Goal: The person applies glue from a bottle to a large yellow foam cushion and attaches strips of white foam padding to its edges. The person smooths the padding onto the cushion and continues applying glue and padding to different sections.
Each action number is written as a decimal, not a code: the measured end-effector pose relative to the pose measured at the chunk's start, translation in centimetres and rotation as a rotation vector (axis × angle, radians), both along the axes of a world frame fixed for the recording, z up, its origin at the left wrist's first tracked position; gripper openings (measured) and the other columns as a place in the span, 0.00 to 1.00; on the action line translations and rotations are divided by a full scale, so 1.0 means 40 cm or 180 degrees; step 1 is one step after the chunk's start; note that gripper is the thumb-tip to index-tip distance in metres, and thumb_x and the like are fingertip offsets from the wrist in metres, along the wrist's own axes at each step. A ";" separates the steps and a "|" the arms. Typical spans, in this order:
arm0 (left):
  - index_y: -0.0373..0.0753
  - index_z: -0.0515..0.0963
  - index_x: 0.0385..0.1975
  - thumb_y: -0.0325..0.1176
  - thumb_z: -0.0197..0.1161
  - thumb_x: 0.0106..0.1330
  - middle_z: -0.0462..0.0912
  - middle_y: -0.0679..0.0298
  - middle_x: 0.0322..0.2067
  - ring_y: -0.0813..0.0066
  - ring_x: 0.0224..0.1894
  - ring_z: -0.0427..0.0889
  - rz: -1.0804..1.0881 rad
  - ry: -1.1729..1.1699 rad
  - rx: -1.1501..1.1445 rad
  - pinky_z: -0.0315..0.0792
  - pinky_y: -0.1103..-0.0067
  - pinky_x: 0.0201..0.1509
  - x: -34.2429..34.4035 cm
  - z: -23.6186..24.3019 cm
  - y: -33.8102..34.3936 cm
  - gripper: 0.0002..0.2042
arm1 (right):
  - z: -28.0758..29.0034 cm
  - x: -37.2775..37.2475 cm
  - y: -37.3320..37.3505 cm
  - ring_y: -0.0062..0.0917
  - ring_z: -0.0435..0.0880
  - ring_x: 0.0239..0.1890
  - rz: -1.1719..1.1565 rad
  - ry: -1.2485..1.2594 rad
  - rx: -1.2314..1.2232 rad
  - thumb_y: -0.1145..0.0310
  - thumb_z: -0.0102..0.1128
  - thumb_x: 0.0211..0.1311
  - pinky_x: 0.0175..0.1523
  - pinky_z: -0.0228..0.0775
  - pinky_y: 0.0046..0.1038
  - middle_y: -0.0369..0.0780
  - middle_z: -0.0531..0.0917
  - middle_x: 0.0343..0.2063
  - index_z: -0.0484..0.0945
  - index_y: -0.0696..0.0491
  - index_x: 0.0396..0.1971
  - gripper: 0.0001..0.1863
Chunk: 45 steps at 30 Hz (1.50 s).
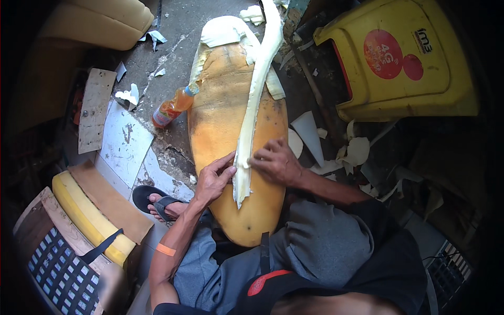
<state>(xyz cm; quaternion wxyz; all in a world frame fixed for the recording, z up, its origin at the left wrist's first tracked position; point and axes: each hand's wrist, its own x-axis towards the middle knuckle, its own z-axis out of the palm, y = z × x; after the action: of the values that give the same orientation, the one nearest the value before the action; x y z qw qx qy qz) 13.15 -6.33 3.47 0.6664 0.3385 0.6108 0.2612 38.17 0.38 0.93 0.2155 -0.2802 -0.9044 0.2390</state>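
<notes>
A long, orange-yellow foam pad (218, 121) with rounded ends, like a seat cushion, lies lengthwise in front of me, its near end by my lap. Along it runs a long cream foam strip (257, 94) with ragged edges, reaching past the pad's far end. My left hand (212, 178) pinches the strip's left edge near its lower end, thumb on top. Opposite, my right hand (277, 164) has its fingers curled in against the strip's right edge, by a small pale nub. What lies under the right fingertips is partly hidden. Paler foam (223, 31) covers the pad's far end.
An orange drink bottle (176, 106) stands left of the pad. A yellow plastic chair (404, 63) lies at the far right. Foam scraps (357, 151) litter the floor. At the lower left are a wooden board with yellow foam (86, 212) and a black lattice (63, 270).
</notes>
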 end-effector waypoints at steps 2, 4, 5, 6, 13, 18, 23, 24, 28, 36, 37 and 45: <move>0.35 0.76 0.64 0.29 0.65 0.73 0.85 0.60 0.42 0.76 0.45 0.83 0.0210 -0.0242 -0.0051 0.83 0.78 0.48 0.005 -0.004 -0.001 0.21 | -0.001 -0.002 -0.041 0.24 0.74 0.42 0.0255 0.0014 -0.0026 0.64 0.69 0.53 0.50 0.62 0.34 0.28 0.80 0.38 0.87 0.43 0.44 0.16; 0.33 0.77 0.60 0.28 0.65 0.73 0.84 0.61 0.41 0.75 0.44 0.84 0.0309 -0.0335 -0.0077 0.84 0.77 0.48 0.007 -0.012 -0.003 0.17 | 0.004 -0.003 -0.076 0.22 0.74 0.43 0.0562 -0.0045 0.0009 0.61 0.65 0.54 0.50 0.63 0.33 0.28 0.78 0.39 0.86 0.45 0.44 0.17; 0.33 0.78 0.58 0.28 0.65 0.73 0.84 0.61 0.40 0.75 0.43 0.84 0.0305 -0.0305 -0.0082 0.84 0.77 0.48 0.004 -0.020 -0.005 0.16 | 0.007 -0.003 -0.095 0.22 0.74 0.43 0.0723 -0.0076 -0.0032 0.61 0.64 0.54 0.50 0.63 0.33 0.28 0.78 0.39 0.86 0.45 0.44 0.16; 0.32 0.78 0.55 0.27 0.65 0.73 0.84 0.61 0.40 0.75 0.42 0.84 0.0295 -0.0271 -0.0076 0.85 0.77 0.48 0.003 -0.018 0.000 0.14 | 0.009 -0.004 -0.110 0.22 0.74 0.43 0.0879 -0.0103 -0.0061 0.60 0.64 0.54 0.50 0.64 0.33 0.28 0.78 0.39 0.87 0.45 0.44 0.16; 0.31 0.79 0.52 0.29 0.64 0.74 0.85 0.62 0.41 0.77 0.42 0.84 0.0160 -0.0102 -0.0178 0.83 0.78 0.49 -0.009 -0.004 0.007 0.12 | 0.039 -0.030 -0.022 0.29 0.75 0.36 -0.0140 0.0708 -0.0537 0.72 0.72 0.50 0.44 0.62 0.35 0.32 0.82 0.32 0.88 0.45 0.41 0.16; 0.30 0.78 0.56 0.33 0.62 0.77 0.86 0.61 0.46 0.77 0.45 0.85 0.0316 -0.0382 -0.0390 0.82 0.77 0.52 -0.015 -0.008 -0.001 0.15 | -0.001 -0.110 0.060 0.30 0.76 0.37 -0.1006 0.0572 -0.0307 0.71 0.72 0.52 0.44 0.62 0.35 0.33 0.83 0.33 0.88 0.45 0.42 0.15; 0.30 0.78 0.57 0.35 0.57 0.80 0.86 0.59 0.48 0.75 0.45 0.86 0.0350 -0.0354 -0.0519 0.83 0.76 0.53 -0.014 -0.008 0.005 0.16 | -0.006 -0.111 -0.019 0.28 0.76 0.38 -0.0620 0.0515 -0.0451 0.70 0.73 0.51 0.44 0.61 0.36 0.31 0.84 0.36 0.87 0.45 0.44 0.17; 0.30 0.78 0.58 0.36 0.56 0.80 0.86 0.60 0.48 0.75 0.45 0.86 0.0380 -0.0424 -0.0553 0.83 0.76 0.53 -0.020 -0.005 0.004 0.17 | -0.003 -0.114 -0.036 0.28 0.76 0.38 -0.0547 0.0538 -0.0465 0.70 0.73 0.51 0.44 0.61 0.36 0.31 0.84 0.36 0.87 0.45 0.44 0.18; 0.31 0.77 0.60 0.42 0.48 0.81 0.85 0.58 0.51 0.72 0.49 0.85 0.0382 -0.0511 -0.0746 0.80 0.74 0.54 -0.030 0.010 0.012 0.22 | 0.002 -0.102 -0.073 0.26 0.76 0.39 -0.0067 0.0340 -0.0332 0.67 0.73 0.50 0.45 0.62 0.35 0.30 0.82 0.37 0.86 0.45 0.45 0.18; 0.28 0.77 0.62 0.36 0.56 0.78 0.85 0.56 0.51 0.72 0.48 0.85 0.0386 -0.0580 -0.0510 0.80 0.76 0.53 -0.017 0.002 0.015 0.21 | 0.012 -0.111 -0.146 0.24 0.75 0.41 0.0785 0.0139 0.0197 0.62 0.62 0.53 0.46 0.67 0.33 0.31 0.76 0.35 0.86 0.50 0.41 0.16; 0.28 0.77 0.61 0.35 0.58 0.77 0.86 0.56 0.50 0.72 0.47 0.85 0.0358 -0.0439 -0.0475 0.81 0.76 0.52 -0.017 -0.005 0.010 0.20 | 0.017 -0.114 -0.148 0.24 0.75 0.41 0.0857 0.0111 0.0191 0.62 0.62 0.53 0.46 0.67 0.34 0.31 0.76 0.35 0.86 0.51 0.42 0.17; 0.29 0.81 0.57 0.33 0.65 0.74 0.88 0.58 0.46 0.77 0.45 0.85 0.0143 -0.0056 -0.0298 0.81 0.78 0.51 -0.011 -0.003 0.010 0.17 | 0.060 -0.058 0.054 0.31 0.78 0.38 0.0104 0.0711 -0.0373 0.70 0.69 0.50 0.44 0.67 0.36 0.35 0.79 0.29 0.86 0.48 0.33 0.08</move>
<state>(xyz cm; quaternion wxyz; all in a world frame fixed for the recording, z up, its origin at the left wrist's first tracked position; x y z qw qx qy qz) 12.73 -5.93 3.37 0.6808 0.2909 0.6239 0.2502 35.86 2.53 3.32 0.2943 -0.2492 -0.8637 0.3247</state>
